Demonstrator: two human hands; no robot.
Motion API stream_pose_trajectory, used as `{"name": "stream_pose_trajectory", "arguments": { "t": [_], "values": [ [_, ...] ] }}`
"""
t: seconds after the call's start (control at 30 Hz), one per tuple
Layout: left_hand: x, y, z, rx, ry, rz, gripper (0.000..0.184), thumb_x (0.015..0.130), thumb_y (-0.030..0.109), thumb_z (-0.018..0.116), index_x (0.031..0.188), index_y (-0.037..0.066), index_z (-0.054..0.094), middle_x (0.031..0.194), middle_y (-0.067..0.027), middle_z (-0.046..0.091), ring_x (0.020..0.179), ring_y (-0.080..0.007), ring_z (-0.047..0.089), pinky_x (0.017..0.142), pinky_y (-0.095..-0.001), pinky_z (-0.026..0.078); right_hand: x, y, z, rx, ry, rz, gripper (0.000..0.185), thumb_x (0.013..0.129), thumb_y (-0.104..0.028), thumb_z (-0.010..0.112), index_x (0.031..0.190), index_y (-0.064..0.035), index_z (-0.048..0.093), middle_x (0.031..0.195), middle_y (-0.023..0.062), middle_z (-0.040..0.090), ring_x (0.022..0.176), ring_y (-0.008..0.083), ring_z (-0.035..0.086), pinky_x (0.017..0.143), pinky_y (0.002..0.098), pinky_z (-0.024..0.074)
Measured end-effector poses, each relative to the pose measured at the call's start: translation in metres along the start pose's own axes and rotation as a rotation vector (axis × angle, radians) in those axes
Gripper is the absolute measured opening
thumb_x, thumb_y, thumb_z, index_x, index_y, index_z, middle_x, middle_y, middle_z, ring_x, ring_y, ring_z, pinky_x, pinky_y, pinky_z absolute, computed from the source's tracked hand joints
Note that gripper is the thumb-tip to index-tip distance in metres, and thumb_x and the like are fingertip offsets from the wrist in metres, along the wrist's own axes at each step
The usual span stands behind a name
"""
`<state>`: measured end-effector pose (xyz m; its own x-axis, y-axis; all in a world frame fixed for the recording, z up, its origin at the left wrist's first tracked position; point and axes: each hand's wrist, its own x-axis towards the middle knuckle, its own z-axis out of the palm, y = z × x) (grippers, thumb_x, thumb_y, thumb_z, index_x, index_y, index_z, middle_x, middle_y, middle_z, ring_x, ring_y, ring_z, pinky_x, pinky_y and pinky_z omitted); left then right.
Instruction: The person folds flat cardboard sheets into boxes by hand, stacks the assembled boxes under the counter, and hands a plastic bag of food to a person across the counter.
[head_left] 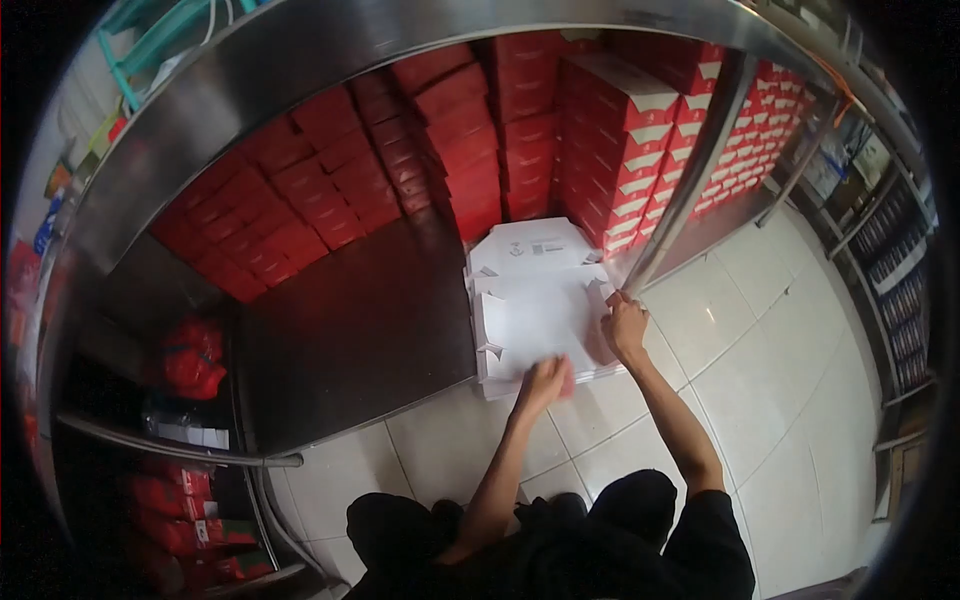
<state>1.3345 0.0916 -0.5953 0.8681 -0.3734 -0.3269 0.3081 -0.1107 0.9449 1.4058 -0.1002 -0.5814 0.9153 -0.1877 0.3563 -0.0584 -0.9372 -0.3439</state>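
A white, partly folded cardboard box [550, 305] lies open on top of a stack of flat cardboard, with small side flaps standing up and printing on its far panel. My left hand [543, 384] is at the near edge of the box, blurred by motion, with a small reddish patch beside its fingers. Whether it grips the edge I cannot tell. At the right edge, my right hand [626, 325] has its fingers closed on the box's right side flap, close to the foot of a metal post.
Tall stacks of red boxes [460, 140] fill the back of the dark low shelf [350, 330]. A metal post [697, 170] rises just right of the cardboard. A metal rail [400, 55] arches overhead. Red packages [190, 360] sit at left. Tiled floor [760, 350] extends rightward.
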Motion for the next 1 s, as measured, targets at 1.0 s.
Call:
{"name": "stream_pose_trajectory", "arguments": {
  "t": [1.0],
  "values": [
    [-0.142,0.161,-0.035,-0.882,0.255,0.629,0.038,0.090,0.012,0.046,0.124,-0.001,0.038,0.118,-0.0119,0.048,0.104,-0.0195,0.052,0.085,-0.0320,0.045,-0.062,-0.178,-0.201,0.709,0.020,-0.936,0.043,0.065,-0.016,0.065,0.102,0.0035,0.056,0.123,0.0176,0.046,0.109,0.0439,0.042,0.087,0.0455,0.0420]
  ]
}}
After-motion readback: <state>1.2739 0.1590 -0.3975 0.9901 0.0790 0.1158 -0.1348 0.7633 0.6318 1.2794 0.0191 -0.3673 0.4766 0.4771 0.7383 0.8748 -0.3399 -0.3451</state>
